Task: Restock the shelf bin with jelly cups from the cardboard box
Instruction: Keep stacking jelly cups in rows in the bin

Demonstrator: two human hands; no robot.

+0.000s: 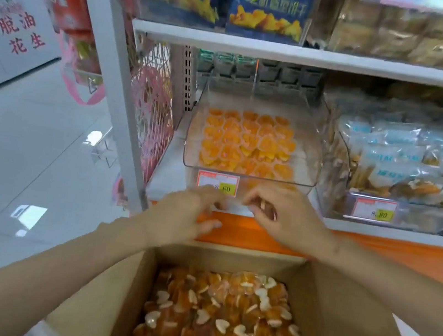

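One cardboard box (348, 333), its jelly cups (218, 327) heaped too thickly to tally. One shelf bin (310, 141) — roughly thirty orange cups (248, 140) visible inside, though blur prevents a firm figure. Two price tags (217, 183): one on that bin, one on the neighbouring bin (425, 213). Two blue snack bags (269, 4) on the upper shelf (319, 57). Two hands in view — left hand (186, 214), right hand (284, 221).

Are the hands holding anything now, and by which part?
The right hand holds jelly cups in its curled fingers; the gripped part is hidden. For the left hand, it cannot be told.
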